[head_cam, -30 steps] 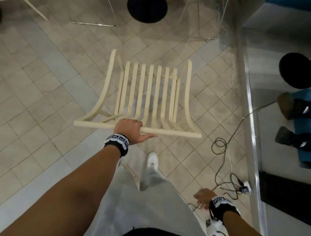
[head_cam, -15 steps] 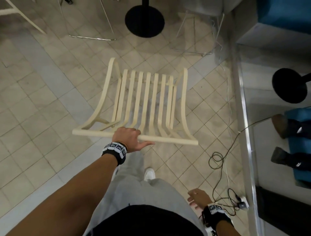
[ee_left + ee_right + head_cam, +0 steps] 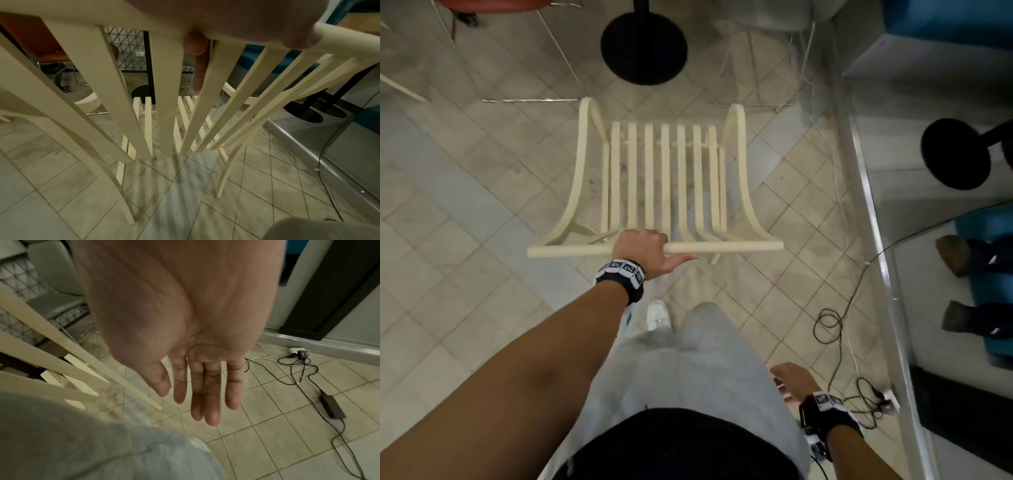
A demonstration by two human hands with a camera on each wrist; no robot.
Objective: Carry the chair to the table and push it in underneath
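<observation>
A cream slatted wooden chair (image 3: 664,178) faces away from me over the tiled floor. My left hand (image 3: 642,245) grips the middle of its top rail, fingers curled over it and thumb stretched along the near side. From the left wrist view the back slats of the chair (image 3: 164,113) fan downward and one fingertip shows behind the rail. The table's black round base (image 3: 643,48) and pole stand on the floor just beyond the chair; its top is out of view. My right hand (image 3: 789,382) hangs by my hip, its fingers (image 3: 205,394) straight and holding nothing.
Black and white cables (image 3: 839,318) and a power adapter (image 3: 332,406) lie on the tiles at right, beside a metal-edged step (image 3: 873,212). A second black round base (image 3: 955,152) and someone's shoes (image 3: 955,255) are past it. A red seat (image 3: 493,5) and wire chair legs stand at top left.
I have walked forward with the chair; the black table base now lies closer to its front. The chair has squared up in front of me. My right hand swung slightly forward.
</observation>
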